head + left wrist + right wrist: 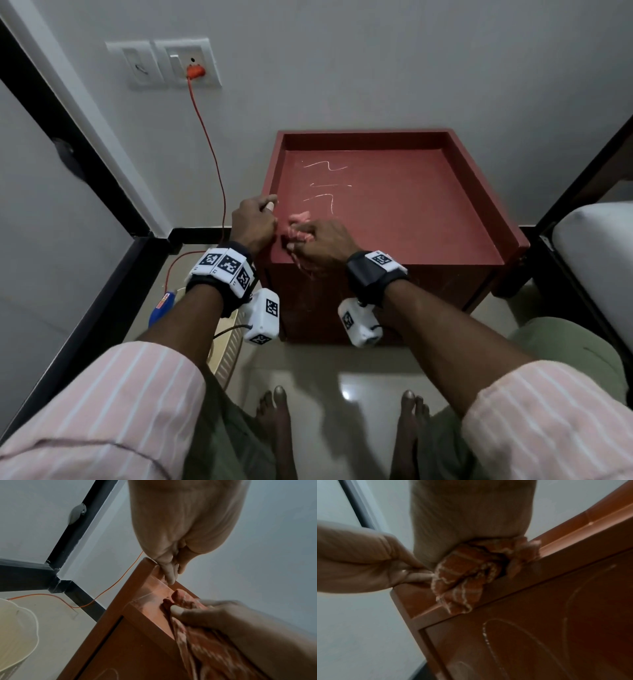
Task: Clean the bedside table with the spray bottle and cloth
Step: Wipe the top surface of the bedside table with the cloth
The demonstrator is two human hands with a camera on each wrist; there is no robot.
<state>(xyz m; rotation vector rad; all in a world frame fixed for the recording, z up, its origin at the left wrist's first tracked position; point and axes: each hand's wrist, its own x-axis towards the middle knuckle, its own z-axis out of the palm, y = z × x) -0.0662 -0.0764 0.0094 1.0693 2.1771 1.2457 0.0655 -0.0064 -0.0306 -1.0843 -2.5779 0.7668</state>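
Note:
The red bedside table [411,219] has a raised rim, and white squiggly marks [325,185] run across its top. My right hand [322,243] grips a bunched pink-and-orange striped cloth [298,222] at the near left corner, pressing it onto the top and over the front edge. In the right wrist view the cloth [462,572] bulges out under the right hand [471,513] and hangs over the rim. My left hand [255,221] sits just left of the cloth with its fingers curled on the table's left rim [145,582]. The left fingertips [169,577] touch that rim.
An orange cord [212,137] runs from a wall socket [195,71] down to the floor left of the table. A blue object with a red label [164,305] and a cream basket [226,346] stand there. A white mattress [596,253] lies close on the right.

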